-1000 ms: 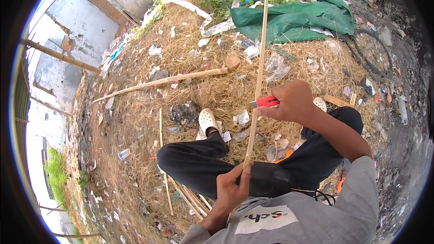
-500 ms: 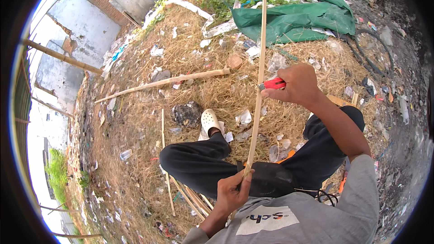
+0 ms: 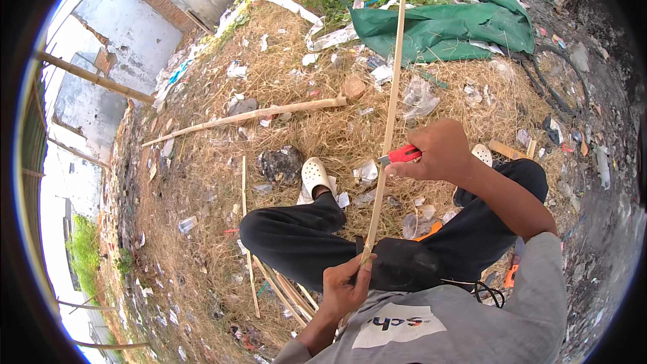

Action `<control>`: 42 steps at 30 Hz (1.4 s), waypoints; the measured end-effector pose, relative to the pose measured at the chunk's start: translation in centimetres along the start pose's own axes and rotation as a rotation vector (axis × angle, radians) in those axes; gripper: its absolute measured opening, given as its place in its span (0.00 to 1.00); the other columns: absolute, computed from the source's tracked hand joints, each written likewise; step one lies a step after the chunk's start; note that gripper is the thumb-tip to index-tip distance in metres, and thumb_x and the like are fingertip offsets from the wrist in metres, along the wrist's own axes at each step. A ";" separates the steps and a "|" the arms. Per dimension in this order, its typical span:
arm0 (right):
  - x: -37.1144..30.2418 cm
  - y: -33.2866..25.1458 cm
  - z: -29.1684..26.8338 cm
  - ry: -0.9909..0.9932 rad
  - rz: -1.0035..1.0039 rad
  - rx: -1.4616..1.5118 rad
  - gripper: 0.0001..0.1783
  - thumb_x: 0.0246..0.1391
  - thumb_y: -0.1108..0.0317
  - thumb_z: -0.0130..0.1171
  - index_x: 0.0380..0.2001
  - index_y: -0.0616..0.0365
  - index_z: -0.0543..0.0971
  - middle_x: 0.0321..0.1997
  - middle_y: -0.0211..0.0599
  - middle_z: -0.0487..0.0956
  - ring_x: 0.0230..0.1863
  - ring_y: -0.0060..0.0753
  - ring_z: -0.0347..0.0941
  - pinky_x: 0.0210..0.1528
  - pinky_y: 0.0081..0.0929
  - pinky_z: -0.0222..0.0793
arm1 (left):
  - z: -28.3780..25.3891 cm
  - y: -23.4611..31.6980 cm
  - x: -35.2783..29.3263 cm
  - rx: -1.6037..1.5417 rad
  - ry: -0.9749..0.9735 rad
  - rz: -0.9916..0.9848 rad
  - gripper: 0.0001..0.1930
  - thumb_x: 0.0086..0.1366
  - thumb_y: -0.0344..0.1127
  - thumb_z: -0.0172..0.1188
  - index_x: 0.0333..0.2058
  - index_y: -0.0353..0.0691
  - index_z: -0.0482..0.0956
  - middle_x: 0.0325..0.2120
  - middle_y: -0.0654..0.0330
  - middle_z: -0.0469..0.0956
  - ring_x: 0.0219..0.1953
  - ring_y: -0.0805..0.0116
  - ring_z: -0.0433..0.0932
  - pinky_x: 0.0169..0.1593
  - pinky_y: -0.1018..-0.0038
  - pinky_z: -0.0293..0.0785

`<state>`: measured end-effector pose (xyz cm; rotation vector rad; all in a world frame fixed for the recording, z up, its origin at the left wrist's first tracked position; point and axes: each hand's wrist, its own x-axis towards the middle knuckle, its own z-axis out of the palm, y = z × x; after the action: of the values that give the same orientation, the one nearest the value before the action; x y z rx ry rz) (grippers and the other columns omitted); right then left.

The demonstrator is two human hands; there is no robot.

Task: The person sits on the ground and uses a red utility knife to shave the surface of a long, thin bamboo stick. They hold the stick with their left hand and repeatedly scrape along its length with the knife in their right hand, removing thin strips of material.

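Note:
A long pale bamboo strip (image 3: pixel 393 87) runs from my lap up past the top of the view. My left hand (image 3: pixel 348 284) grips its near end close to my waist, fingers wrapped round it. Farther up, my right hand (image 3: pixel 438 154) is closed round a red utility knife (image 3: pixel 403 154). The knife's short blade lies against the right edge of the strip, and my thumb rests close beside it. Several more split bamboo strips (image 3: pixel 286 296) lie on the ground by my left leg, partly hidden under it.
Dry grass strewn with litter covers the ground. A bamboo pole (image 3: pixel 249 116) lies ahead to the left, near a dark lump (image 3: pixel 280 166). Beyond the strip is a green tarp (image 3: pixel 458 27). A black hose (image 3: pixel 552 87) curls at the right. An orange object (image 3: pixel 511 276) lies by my right side.
My right hand and the knife have slid down along the strip, nearer to my body. The left hand still holds the near end in about the same place.

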<state>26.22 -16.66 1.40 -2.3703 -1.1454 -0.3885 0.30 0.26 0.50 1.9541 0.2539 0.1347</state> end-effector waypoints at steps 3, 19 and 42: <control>1.6 2.9 -0.2 0.106 0.158 -0.064 0.40 0.43 0.24 0.57 0.08 0.54 0.72 0.07 0.36 0.65 0.11 0.43 0.67 0.16 0.36 0.60 | -0.3 0.2 -0.4 0.020 -0.041 -0.003 0.10 0.68 0.29 0.55 0.41 0.29 0.82 0.13 0.70 0.67 0.17 0.86 0.64 0.21 0.83 0.59; 1.5 2.2 0.2 0.081 0.005 -0.118 0.38 0.38 0.25 0.62 0.07 0.51 0.70 0.07 0.33 0.64 0.11 0.40 0.65 0.16 0.36 0.59 | 0.0 -0.3 0.9 0.130 0.006 0.093 0.10 0.63 0.27 0.60 0.43 0.34 0.83 0.14 0.56 0.72 0.14 0.71 0.72 0.21 0.75 0.66; 0.4 0.9 0.8 -0.018 0.122 -0.038 0.38 0.42 0.25 0.60 0.11 0.54 0.74 0.08 0.38 0.67 0.13 0.46 0.68 0.18 0.39 0.62 | 0.3 -1.1 -1.6 -0.017 -0.031 -0.049 0.10 0.67 0.27 0.56 0.43 0.31 0.83 0.14 0.67 0.69 0.19 0.86 0.67 0.23 0.82 0.64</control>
<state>27.21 -16.51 0.64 -2.4671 -1.0034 -0.3504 -1.26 0.01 -0.65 1.9302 0.2786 0.0740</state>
